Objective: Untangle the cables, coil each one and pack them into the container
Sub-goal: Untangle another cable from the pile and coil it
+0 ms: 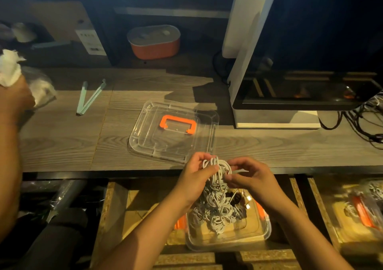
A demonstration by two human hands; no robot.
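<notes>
One view: a wide-angle camera on my head, facing forward and down. It's close in. My left hand [196,178] and right hand [250,178] sit just nearer me than the clear lid [145,141], and my forearms fill the bottom. The desk [62,141] spreads left, right and beyond the lid.

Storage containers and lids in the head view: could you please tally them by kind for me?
Clear plastic cable containers: 2
Clear plastic lid with orange handle: 1
Orange oval tub with grey lid: 1
Total: 4
</notes>
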